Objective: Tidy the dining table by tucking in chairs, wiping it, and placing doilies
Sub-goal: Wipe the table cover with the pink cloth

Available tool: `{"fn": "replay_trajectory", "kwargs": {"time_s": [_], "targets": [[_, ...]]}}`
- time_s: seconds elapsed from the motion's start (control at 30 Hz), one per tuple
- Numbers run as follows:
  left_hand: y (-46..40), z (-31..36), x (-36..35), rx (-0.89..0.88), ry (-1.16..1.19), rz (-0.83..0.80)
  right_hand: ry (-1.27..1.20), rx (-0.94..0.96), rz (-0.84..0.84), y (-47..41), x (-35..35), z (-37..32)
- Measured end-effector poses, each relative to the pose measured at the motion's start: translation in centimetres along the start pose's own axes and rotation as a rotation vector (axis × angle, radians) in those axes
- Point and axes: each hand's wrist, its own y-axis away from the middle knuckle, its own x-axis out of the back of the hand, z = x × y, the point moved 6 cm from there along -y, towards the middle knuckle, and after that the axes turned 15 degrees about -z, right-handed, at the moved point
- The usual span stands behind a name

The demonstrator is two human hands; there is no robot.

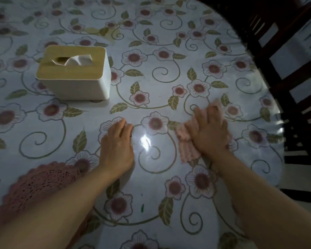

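Our right hand [209,130] lies flat, fingers spread, pressing the pink cloth [187,144] onto the flowered worktop [151,72]. Our left hand [118,141] rests on the worktop with fingers bent, holding nothing. A pink doily [34,184] lies near the left forearm.

Two hands [118,141], one cloth [187,142], one doily [41,182], one tissue box [74,72].
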Motion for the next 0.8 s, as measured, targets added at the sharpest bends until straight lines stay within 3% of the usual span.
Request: {"fn": "replay_trajectory", "kwargs": {"time_s": [0.1,0.23,0.37,0.4,0.47,0.53,0.6,0.7,0.8], "targets": [[0.4,0.3,-0.2,-0.013,-0.027,0.008,-0.083,-0.026,0.025,1.3,-1.3,-1.9],[1.7,0.9,-0.5,0.016,-0.027,-0.028,-0.081,0.366,-0.016,11.5,-5.8,-10.4],[3.6,2.8,-2.0,0.006,0.005,-0.081,0.075,0.634,-0.105,19.8,-7.9,-9.2],[4.0,3.3,-2.4,-0.008,0.002,-0.087,0.093,0.591,-0.072,19.6,-7.3,-7.1],[4.8,4.1,-3.0,-0.044,-0.019,-0.085,0.088,0.327,0.015,17.5,-5.6,-1.3],[5.7,5.0,-3.5,-0.096,-0.025,-0.077,-0.004,-0.006,-0.002,15.3,-4.4,5.4],[6.9,5.9,-3.9,-0.144,-0.02,-0.068,-0.107,-0.194,-0.049,14.5,-4.6,8.4],[8.3,7.0,-4.6,-0.179,-0.032,-0.052,-0.1,-0.128,0.023,16.6,-5.7,3.8],[9.0,8.1,-5.2,-0.171,-0.065,-0.082,-0.01,0.235,-0.032,22.4,-8.3,-3.7]]}}
